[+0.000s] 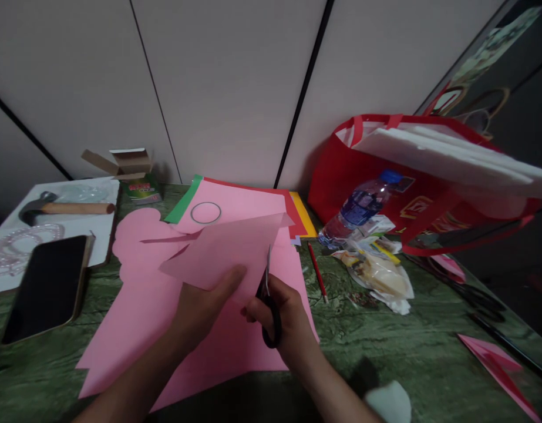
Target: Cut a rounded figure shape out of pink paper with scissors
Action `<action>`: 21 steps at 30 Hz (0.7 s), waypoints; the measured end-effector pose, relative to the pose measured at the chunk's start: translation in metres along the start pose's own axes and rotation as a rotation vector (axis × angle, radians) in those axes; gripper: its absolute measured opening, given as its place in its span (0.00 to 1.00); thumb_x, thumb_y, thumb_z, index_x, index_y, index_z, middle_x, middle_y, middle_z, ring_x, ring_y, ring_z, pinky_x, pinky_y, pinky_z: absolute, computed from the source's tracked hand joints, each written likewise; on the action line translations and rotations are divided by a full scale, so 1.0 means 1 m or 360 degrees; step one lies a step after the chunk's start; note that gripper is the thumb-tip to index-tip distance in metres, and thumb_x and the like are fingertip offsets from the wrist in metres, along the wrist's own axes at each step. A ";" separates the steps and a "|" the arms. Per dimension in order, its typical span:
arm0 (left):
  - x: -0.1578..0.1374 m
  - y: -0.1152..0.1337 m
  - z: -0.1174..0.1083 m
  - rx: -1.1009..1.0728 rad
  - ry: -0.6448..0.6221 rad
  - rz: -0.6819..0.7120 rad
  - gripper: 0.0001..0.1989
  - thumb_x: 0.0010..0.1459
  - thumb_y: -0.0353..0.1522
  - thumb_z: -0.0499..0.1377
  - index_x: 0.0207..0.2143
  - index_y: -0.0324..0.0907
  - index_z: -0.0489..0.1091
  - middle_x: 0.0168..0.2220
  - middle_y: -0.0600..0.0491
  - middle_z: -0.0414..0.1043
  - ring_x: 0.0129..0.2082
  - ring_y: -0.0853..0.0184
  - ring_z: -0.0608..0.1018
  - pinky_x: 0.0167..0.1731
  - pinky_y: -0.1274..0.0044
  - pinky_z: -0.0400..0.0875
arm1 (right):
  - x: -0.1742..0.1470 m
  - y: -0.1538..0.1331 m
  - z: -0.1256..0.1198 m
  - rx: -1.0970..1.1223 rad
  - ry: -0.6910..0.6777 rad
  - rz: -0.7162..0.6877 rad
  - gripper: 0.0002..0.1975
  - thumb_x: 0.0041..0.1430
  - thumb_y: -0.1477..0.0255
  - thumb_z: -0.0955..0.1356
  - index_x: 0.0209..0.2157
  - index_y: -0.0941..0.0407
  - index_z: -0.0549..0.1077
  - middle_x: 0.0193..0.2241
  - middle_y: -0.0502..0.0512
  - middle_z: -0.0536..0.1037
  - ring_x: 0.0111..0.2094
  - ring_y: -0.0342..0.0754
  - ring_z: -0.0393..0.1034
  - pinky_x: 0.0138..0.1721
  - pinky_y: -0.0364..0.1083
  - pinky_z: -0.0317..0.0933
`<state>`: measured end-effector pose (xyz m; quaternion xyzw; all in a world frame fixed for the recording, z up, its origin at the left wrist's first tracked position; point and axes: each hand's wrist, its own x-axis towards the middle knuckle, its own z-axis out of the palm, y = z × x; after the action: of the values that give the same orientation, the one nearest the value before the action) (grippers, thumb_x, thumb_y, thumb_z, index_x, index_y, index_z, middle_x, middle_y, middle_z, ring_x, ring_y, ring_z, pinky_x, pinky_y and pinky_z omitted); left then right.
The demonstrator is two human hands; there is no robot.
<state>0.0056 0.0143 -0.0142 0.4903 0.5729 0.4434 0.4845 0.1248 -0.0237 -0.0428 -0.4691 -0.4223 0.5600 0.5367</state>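
My left hand (204,308) grips a piece of pink paper (226,249), thumb on top and the other fingers hidden beneath it. The piece is lifted and tilted above more pink sheets (142,311) lying on the table. In my right hand (286,317) is a pair of scissors (273,323) with black handles, fingers through the loops. Their blades point away from me, right at the right-hand part of the held paper. Whether the blades are apart is hard to make out. A thin ring (205,212) lies on the pink sheet behind.
Red card (299,217) and other coloured sheets lie behind. To the left are a phone (46,288), a hammer (77,208) and a small open box (141,187). Rightward are a red pencil (317,273), a water bottle (359,205) and a red bag (332,170) against the wall.
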 end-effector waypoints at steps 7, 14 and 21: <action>-0.005 0.003 0.003 -0.0040 0.0054 -0.0010 0.14 0.45 0.37 0.62 0.35 0.42 0.71 0.36 0.49 0.76 0.38 0.58 0.77 0.35 0.71 0.73 | 0.001 -0.004 -0.003 0.0046 0.0004 -0.0085 0.16 0.42 0.62 0.74 0.29 0.55 0.67 0.22 0.47 0.68 0.23 0.43 0.61 0.24 0.42 0.57; -0.004 0.001 0.002 -0.0117 -0.0047 0.0020 0.15 0.46 0.37 0.62 0.38 0.44 0.72 0.38 0.49 0.77 0.40 0.57 0.76 0.37 0.70 0.73 | 0.001 -0.003 -0.001 0.0036 -0.0006 -0.0110 0.17 0.45 0.60 0.72 0.33 0.52 0.65 0.23 0.47 0.71 0.24 0.45 0.64 0.25 0.43 0.59; -0.003 0.000 0.000 -0.0059 -0.0076 -0.0023 0.23 0.45 0.39 0.64 0.45 0.43 0.69 0.41 0.47 0.76 0.43 0.55 0.75 0.41 0.68 0.72 | 0.000 -0.002 -0.001 0.0053 -0.0006 -0.0124 0.16 0.45 0.62 0.72 0.32 0.52 0.64 0.21 0.45 0.68 0.23 0.43 0.61 0.24 0.43 0.56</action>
<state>0.0059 0.0109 -0.0140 0.4876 0.5562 0.4387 0.5103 0.1266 -0.0236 -0.0408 -0.4421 -0.4318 0.5466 0.5650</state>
